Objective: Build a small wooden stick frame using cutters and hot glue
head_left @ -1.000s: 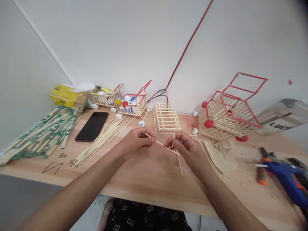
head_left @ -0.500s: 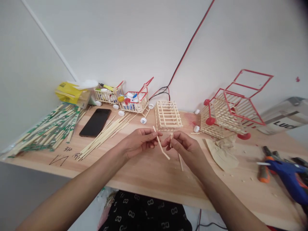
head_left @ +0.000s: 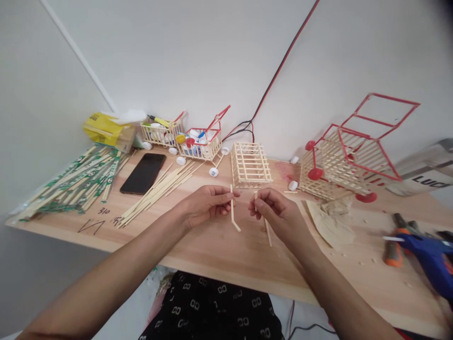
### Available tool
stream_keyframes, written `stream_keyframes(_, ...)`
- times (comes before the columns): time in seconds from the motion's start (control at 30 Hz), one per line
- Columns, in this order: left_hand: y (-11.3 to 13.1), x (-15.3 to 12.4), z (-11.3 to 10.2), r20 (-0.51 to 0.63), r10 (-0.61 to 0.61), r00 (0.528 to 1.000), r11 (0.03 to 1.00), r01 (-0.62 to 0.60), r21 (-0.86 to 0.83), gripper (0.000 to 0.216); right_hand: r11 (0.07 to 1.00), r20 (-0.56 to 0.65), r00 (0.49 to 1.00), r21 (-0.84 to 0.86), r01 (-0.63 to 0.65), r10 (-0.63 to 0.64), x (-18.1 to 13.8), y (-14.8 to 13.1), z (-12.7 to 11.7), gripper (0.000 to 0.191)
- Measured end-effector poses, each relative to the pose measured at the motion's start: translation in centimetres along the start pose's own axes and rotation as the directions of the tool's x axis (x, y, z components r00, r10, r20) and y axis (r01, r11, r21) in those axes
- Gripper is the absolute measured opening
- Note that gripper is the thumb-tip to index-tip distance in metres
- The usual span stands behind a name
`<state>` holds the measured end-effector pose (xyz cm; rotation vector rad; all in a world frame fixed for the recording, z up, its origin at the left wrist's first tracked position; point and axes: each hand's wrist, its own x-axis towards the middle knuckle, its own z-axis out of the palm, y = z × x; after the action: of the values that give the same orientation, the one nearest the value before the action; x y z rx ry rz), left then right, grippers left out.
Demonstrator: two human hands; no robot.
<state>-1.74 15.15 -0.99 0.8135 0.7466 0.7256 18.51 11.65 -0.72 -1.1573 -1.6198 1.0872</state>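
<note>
My left hand (head_left: 213, 206) pinches a thin wooden stick piece (head_left: 232, 212) between thumb and fingers. That piece stands nearly upright, with its lower end bent off at an angle. A little to the right, my right hand (head_left: 271, 207) is closed on another pale wooden stick (head_left: 255, 194), whose top end shows above the thumb. Below the right hand a further length of stick (head_left: 268, 232) is visible; I cannot tell whether it is held or lies on the table. Just behind both hands sits a small slatted stick basket (head_left: 250, 165).
Loose sticks (head_left: 159, 193), a black phone (head_left: 143, 173) and wrapped chopsticks (head_left: 76, 182) lie left. Small stick carts (head_left: 200, 146) with bottle caps stand at the back. A larger red-trimmed cart (head_left: 348, 158) leans at right, near brown paper (head_left: 331, 224) and a blue glue gun (head_left: 426, 259).
The bent stick in my left hand has turned more upright. Its lower end has swung left, away from my right hand. The view has shifted slightly.
</note>
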Motion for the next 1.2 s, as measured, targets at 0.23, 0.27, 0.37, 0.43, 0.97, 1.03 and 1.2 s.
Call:
stream_keyframes(0.23, -0.17, 0.24, -0.28, 0.044, -0.03, 0.999, 0.999, 0.032, -0.041, 0.013, 0.999, -0.015, 1.0, -0.039, -0.007, 0.006, 0.28, 0.49, -0.02, 0.016)
stream_keyframes(0.27, -0.18, 0.23, -0.28, 0.051, -0.037, 0.998, 0.998, 0.039, -0.048, 0.011, 0.999, -0.016, 1.0, -0.047, -0.012, 0.011, 0.3, 0.54, -0.02, 0.016)
stream_keyframes(0.37, -0.12, 0.14, -0.22, 0.063, -0.054, 0.997, 0.997, 0.057, -0.06, 0.009, 0.997, -0.017, 1.0, -0.067, -0.022, 0.021, 0.29, 0.61, -0.08, 0.017)
stream_keyframes(0.43, -0.04, 0.06, -0.16, 0.067, -0.059, 0.996, 0.996, 0.062, -0.057, 0.01, 0.997, -0.016, 1.0, -0.075, -0.028, 0.027, 0.25, 0.63, -0.14, 0.018)
stream_keyframes(0.97, 0.18, -0.55, 0.32, 0.154, -0.073, 0.985, 0.997, 0.068, 0.035, 0.023, 0.949, -0.085, 0.992, -0.31, 0.063, -0.094, 0.38, 0.89, -0.32, 0.016)
stream_keyframes(1.03, 0.15, -0.53, 0.38, 0.159, -0.083, 0.984, 0.996, 0.078, 0.037, 0.022, 0.943, -0.085, 0.99, -0.325, 0.075, -0.108, 0.37, 0.77, -0.27, 0.015)
stream_keyframes(1.2, 0.04, -0.48, 0.56, 0.18, -0.084, 0.98, 0.996, 0.078, 0.038, 0.019, 0.939, -0.069, 0.993, -0.338, 0.066, -0.094, 0.35, 0.44, 0.02, 0.016)
